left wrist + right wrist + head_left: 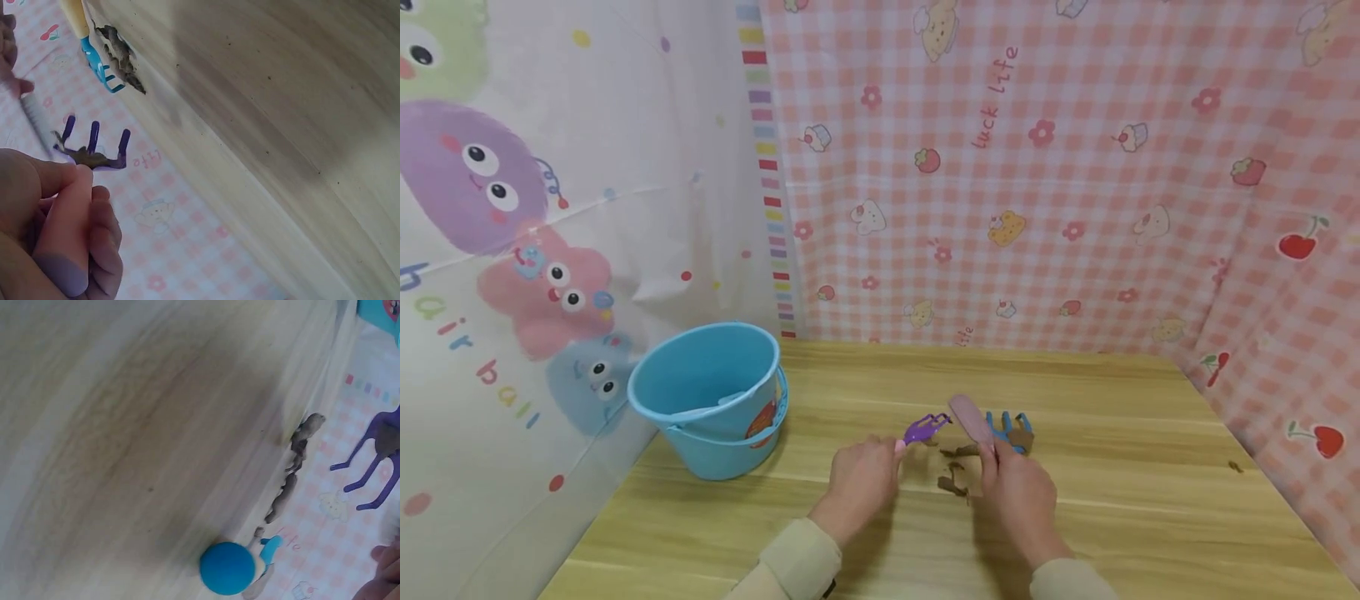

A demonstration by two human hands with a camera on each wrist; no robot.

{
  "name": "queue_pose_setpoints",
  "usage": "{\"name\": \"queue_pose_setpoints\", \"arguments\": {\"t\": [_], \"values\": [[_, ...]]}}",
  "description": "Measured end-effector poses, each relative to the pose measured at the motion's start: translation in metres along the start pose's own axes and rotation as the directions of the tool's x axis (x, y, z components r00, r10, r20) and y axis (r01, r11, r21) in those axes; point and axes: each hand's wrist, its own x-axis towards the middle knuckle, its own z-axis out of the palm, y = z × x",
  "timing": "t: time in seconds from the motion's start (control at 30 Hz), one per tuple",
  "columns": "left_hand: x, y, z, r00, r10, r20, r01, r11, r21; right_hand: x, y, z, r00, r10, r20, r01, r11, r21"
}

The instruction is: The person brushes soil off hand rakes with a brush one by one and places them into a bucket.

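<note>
My left hand grips the pink handle of a small purple hand rake. Brown, mud-like stuff clings between its prongs, which point up in the left wrist view. My right hand holds a pinkish oblong brush, its head close to the rake's prongs; motion blurs it in the left wrist view. Behind the right hand a blue hand rake lies on the table, with brown stuff beside it. Brown clumps lie on the wood between and beyond the hands.
A light blue bucket stands at the left of the wooden table, with something pale blue inside. A brown crumb lies near the right edge. Patterned cloths hang at the back and both sides.
</note>
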Motion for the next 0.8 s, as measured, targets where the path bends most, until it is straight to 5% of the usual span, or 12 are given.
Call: {"name": "queue_pose_setpoints", "arguments": {"t": [0.2,0.3,0.67,0.8], "values": [[0.005,0.0,-0.002,0.991,-0.061,0.118,0.078,0.986,-0.145,-0.003,-0.01,0.004,0.972,-0.227,-0.064,0.23,0.972,0.043],[0.006,0.001,-0.005,0.986,-0.05,0.156,0.084,0.971,-0.222,-0.006,-0.011,0.007,0.957,-0.279,-0.08,0.282,0.959,0.017],[0.005,-0.004,-0.009,0.98,-0.039,0.194,0.116,0.907,-0.404,-0.007,0.004,0.008,0.997,-0.08,0.018,0.08,0.997,-0.004],[0.006,-0.008,-0.005,0.983,-0.029,0.181,0.109,0.885,-0.453,-0.007,0.0,0.009,0.985,-0.161,-0.058,0.163,0.987,0.016]]}}
